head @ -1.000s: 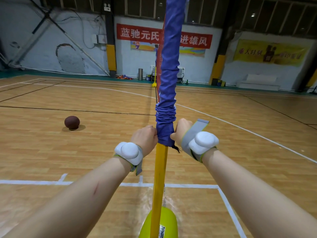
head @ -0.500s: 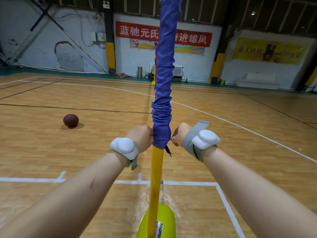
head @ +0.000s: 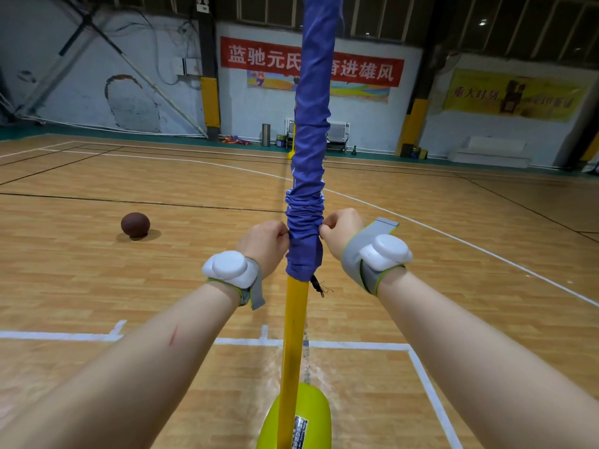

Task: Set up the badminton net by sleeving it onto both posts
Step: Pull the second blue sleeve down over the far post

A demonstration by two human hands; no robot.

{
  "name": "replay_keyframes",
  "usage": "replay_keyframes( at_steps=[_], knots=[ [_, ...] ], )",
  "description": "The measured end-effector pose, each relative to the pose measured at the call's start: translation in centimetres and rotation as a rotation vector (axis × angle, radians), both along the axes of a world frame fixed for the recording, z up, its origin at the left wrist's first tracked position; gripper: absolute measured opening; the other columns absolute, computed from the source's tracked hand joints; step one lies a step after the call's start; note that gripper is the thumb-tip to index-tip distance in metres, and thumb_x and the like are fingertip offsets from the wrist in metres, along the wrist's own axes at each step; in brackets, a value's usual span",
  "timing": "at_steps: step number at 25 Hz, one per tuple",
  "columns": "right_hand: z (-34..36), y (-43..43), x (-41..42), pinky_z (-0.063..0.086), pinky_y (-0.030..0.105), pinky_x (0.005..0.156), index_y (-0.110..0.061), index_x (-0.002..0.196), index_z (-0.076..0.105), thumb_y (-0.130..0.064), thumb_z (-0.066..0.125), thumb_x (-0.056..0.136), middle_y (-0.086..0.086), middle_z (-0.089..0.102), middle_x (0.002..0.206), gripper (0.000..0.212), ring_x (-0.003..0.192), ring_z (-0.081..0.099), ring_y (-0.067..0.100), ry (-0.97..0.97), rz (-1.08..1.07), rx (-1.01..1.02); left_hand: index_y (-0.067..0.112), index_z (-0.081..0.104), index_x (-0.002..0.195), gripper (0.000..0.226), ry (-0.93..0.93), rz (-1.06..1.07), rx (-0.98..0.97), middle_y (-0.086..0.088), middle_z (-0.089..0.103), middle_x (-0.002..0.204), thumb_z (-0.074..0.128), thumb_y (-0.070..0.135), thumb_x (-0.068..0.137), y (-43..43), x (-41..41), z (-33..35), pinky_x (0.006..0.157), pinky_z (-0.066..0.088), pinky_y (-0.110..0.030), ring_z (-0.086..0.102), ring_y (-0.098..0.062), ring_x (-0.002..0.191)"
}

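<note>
Net sleeve (head: 308,176) covered the upper yellow post (head: 293,335), bunched just above its bare lower half. Left hand (head: 264,246) and right hand (head: 340,233) both pinched the gathered fabric, fingers curled tight on it. More pulling down looked left here.

two hands (head: 264,243) (head: 340,231), one blue sleeve (head: 309,150), one ball (head: 135,224), two banners (head: 259,58) (head: 515,94)

Brown basketball (head: 135,224) on wooden court floor (head: 81,270), red banner (head: 259,58) on back wall, metal bin (head: 266,135)
</note>
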State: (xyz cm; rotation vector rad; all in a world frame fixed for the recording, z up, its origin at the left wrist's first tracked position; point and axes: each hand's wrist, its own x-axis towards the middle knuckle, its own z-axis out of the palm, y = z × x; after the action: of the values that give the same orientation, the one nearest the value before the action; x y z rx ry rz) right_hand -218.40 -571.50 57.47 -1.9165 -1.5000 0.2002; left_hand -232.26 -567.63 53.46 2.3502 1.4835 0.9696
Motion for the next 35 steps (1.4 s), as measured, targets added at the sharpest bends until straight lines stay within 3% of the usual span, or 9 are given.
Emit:
replay_keyframes(
  at_steps=[4, 7, 12, 15, 17, 20, 22, 30, 35],
  knots=[
    [-1.7, -0.7, 0.0, 0.045, 0.033, 0.070, -0.004, 0.093, 0.068, -0.013, 0.050, 0.086, 0.015, 0.068, 0.088, 0.022, 0.083, 0.060, 0.031, 0.078, -0.019, 0.059, 0.007, 0.064, 0.098, 0.022, 0.060, -0.026, -0.029, -0.014, 0.064, 0.106, 0.045, 0.016, 0.092, -0.8, -0.4, -1.5, 0.076, 0.047, -0.038, 0.062, -0.036, 0.088],
    [-3.4, -1.5, 0.0, 0.044, 0.030, 0.071, -0.007, 0.092, 0.069, -0.015, 0.052, 0.087, 0.008, 0.065, 0.081, 0.019, 0.080, 0.059, 0.025, 0.200, 0.043, 0.037, 0.005, 0.060, 0.100, 0.024, 0.083, -0.038, -0.028, -0.014, 0.058, 0.108, 0.041, 0.018, 0.094, -0.7, -0.3, -2.0, 0.075, 0.043, -0.038, 0.060, -0.036, 0.089],
    [-3.3, -1.1, 0.9, 0.054, 0.051, 0.083, -0.010, 0.086, 0.070, -0.013, 0.056, 0.087, 0.019, 0.072, 0.087, 0.014, 0.085, 0.068, 0.035, 0.248, 0.105, 0.011, 0.004, 0.058, 0.093, 0.017, 0.046, -0.039, -0.063, -0.018, 0.061, 0.106, 0.043, 0.013, 0.092, -0.1, 0.1, -2.3, 0.076, 0.046, -0.040, 0.062, -0.039, 0.084],
    [-2.8, -1.1, 1.3, 0.054, 0.043, 0.082, -0.004, 0.086, 0.071, -0.010, 0.053, 0.087, 0.021, 0.071, 0.088, 0.019, 0.083, 0.066, 0.036, 0.113, 0.123, -0.001, 0.003, 0.057, 0.088, 0.014, 0.050, -0.018, -0.058, -0.020, 0.061, 0.100, 0.045, 0.010, 0.088, -0.1, 0.3, -2.3, 0.073, 0.044, -0.041, 0.059, -0.040, 0.086],
    [-2.4, -1.4, 0.7, 0.048, 0.034, 0.075, -0.001, 0.089, 0.070, -0.010, 0.048, 0.090, 0.020, 0.070, 0.093, 0.024, 0.085, 0.061, 0.035, -0.116, 0.128, -0.006, 0.002, 0.057, 0.087, 0.013, 0.077, -0.008, -0.027, -0.021, 0.060, 0.097, 0.047, 0.009, 0.087, -0.3, 0.3, -2.5, 0.070, 0.041, -0.040, 0.055, -0.041, 0.087],
    [-2.2, -1.7, 0.1, 0.041, 0.034, 0.070, -0.003, 0.100, 0.065, -0.014, 0.038, 0.094, 0.016, 0.068, 0.100, 0.031, 0.094, 0.060, 0.034, -0.428, 0.083, -0.023, 0.000, 0.058, 0.086, 0.013, 0.104, -0.026, 0.005, -0.021, 0.060, 0.094, 0.048, 0.008, 0.086, -0.4, 0.2, -2.9, 0.066, 0.039, -0.038, 0.054, -0.039, 0.083],
    [-2.5, -2.0, 0.2, 0.036, 0.031, 0.065, -0.006, 0.097, 0.063, -0.014, 0.036, 0.093, 0.015, 0.066, 0.098, 0.028, 0.092, 0.060, 0.036, -0.473, 0.061, -0.026, -0.001, 0.058, 0.085, 0.013, 0.094, -0.036, 0.005, -0.022, 0.061, 0.093, 0.049, 0.008, 0.085, -0.3, 0.1, -3.0, 0.064, 0.035, -0.036, 0.053, -0.038, 0.079],
    [-3.9, -2.7, 0.4, 0.034, 0.028, 0.057, -0.003, 0.089, 0.063, -0.012, 0.045, 0.088, 0.018, 0.064, 0.090, 0.020, 0.070, 0.044, 0.031, -0.362, 0.055, -0.183, 0.009, 0.052, 0.076, 0.009, 0.260, -0.064, -0.045, -0.018, 0.060, 0.087, 0.049, 0.011, 0.084, -0.4, -0.2, -3.5, 0.063, 0.037, -0.035, 0.055, -0.038, 0.082],
    [-5.9, -2.5, 0.4, 0.032, 0.028, 0.055, -0.008, 0.059, 0.048, -0.011, 0.046, 0.086, 0.013, 0.052, 0.070, 0.027, 0.065, 0.044, 0.029, -0.203, 0.115, -0.229, 0.012, 0.048, 0.075, 0.010, 0.271, -0.103, -0.166, -0.014, 0.057, 0.084, 0.047, 0.012, 0.085, -0.5, -0.6, -4.9, 0.065, 0.040, -0.035, 0.053, -0.034, 0.077]
  ],
)
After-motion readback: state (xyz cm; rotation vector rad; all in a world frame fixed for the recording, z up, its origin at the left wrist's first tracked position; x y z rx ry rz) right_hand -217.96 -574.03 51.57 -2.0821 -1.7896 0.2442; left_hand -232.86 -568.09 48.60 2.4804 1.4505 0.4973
